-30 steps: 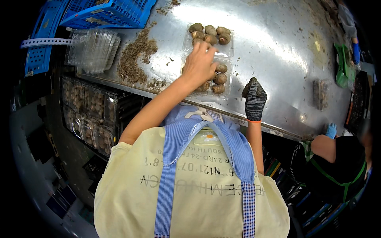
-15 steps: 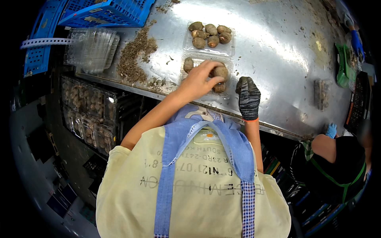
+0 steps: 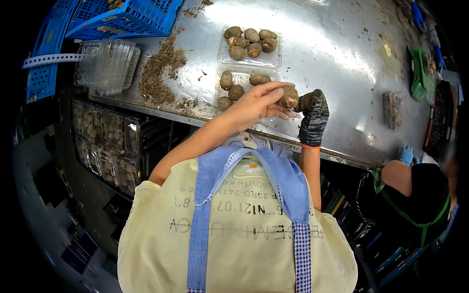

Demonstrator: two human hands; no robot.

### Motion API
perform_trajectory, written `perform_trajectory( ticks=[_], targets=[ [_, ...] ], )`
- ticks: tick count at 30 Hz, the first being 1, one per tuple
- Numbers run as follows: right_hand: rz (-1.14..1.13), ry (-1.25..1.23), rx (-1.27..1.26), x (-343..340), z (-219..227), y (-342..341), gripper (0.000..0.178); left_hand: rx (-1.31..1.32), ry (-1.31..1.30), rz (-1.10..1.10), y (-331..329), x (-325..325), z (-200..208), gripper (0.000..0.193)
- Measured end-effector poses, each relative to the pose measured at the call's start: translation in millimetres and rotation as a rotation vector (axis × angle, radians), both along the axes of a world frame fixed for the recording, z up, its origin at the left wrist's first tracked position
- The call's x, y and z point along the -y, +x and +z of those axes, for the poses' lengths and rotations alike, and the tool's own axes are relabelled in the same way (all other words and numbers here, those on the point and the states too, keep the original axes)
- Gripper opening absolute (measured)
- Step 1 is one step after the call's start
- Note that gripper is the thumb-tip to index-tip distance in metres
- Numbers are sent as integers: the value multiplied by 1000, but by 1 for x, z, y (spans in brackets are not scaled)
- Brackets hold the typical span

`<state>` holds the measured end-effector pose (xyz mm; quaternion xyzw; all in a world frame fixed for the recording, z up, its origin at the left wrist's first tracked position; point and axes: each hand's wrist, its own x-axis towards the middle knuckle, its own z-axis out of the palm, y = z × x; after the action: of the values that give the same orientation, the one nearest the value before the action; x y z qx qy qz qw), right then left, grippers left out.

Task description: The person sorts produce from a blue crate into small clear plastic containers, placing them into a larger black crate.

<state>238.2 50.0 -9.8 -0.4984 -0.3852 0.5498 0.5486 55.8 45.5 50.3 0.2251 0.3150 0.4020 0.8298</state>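
My bare left hand (image 3: 259, 103) grips a brown taro (image 3: 289, 96) between thumb and fingers, over the right side of the near clear plastic tray (image 3: 220, 90). Several taros, including one long taro (image 3: 260, 79), lie in that tray; part of it is hidden under my hand. My right hand (image 3: 313, 115), in a dark striped glove with an orange cuff, is right beside the held taro. Its fingers are curled, with a dark brown lump at their tips that I cannot tell from the soiled glove. Just behind, a second clear tray (image 3: 271, 59) holds several taros.
Stacked clear containers (image 3: 105, 68) and a blue crate (image 3: 141, 19) are at the left, beside loose soil (image 3: 161, 73) on the metal table (image 3: 342, 53). Packed taros fill a rack (image 3: 105, 141) below. A filled clear pack (image 3: 393, 111) lies right, near a co-worker (image 3: 410, 200).
My left hand has lifted off the near tray and moved right with a taro. The right hand has shifted slightly and its fingers have turned toward the left hand.
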Motion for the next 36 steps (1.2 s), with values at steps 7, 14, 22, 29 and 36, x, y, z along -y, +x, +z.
perform_trajectory(
  ticks=[7, 14, 22, 29, 36],
  targets=[
    [187, 198, 419, 7, 9, -6, 27, 17, -164, -28, 3, 2, -10, 32],
    [219, 281, 971, 9, 7, -10, 20, 154, -264, -64, 5, 9, -25, 31],
    [-18, -113, 351, 4, -7, -16, 37, 50, -35, 5, 5, 8, -12, 32],
    [56, -181, -44, 0, 5, -13, 45, -337, 333, 186, 0, 5, -20, 35],
    [86, -217, -69, 4, -1, -12, 45, -1204, 618, 282, -27, -19, -31, 41]
  ],
)
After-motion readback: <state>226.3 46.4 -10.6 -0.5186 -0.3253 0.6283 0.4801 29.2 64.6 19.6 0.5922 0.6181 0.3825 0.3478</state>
